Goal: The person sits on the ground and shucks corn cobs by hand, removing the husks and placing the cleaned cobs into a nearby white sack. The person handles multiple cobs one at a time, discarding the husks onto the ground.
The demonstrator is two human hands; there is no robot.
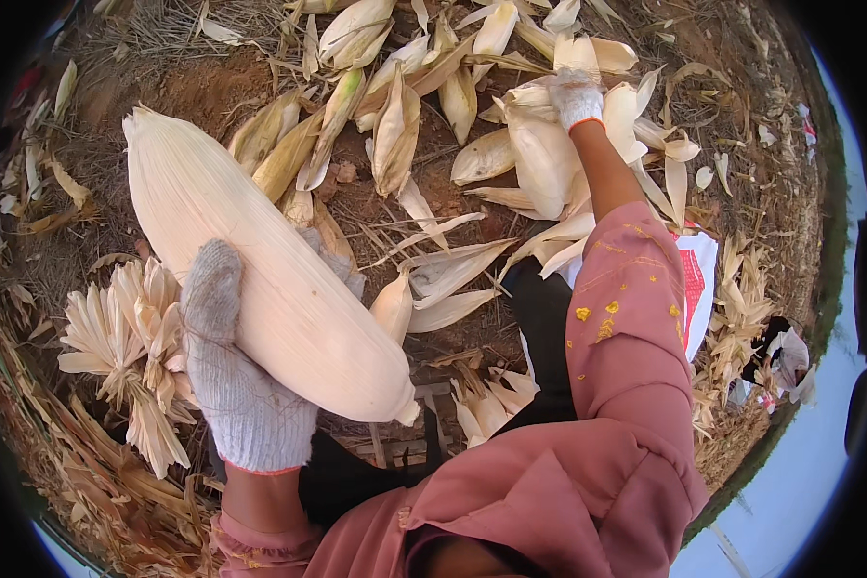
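Observation:
In my left hand, wearing a whitish knit glove with a reddish cuff edge, is a large ear of corn wrapped in smooth pale husk. It lies slantwise, its stem end toward the lower right, my thumb across its top side. My right hand, gloved alike, is stretched far out to the upper right among pale husks. Its fingers touch or lie close to a pale husk piece; how far they are closed is hidden. Just below that hand lies a broad pale husk.
Several husk-covered ears and loose husks lie scattered on brown soil with dry straw. A bundle of pale husks sits left of my left hand. A white and red sack shows beside my right sleeve. Dry stalks edge the lower left.

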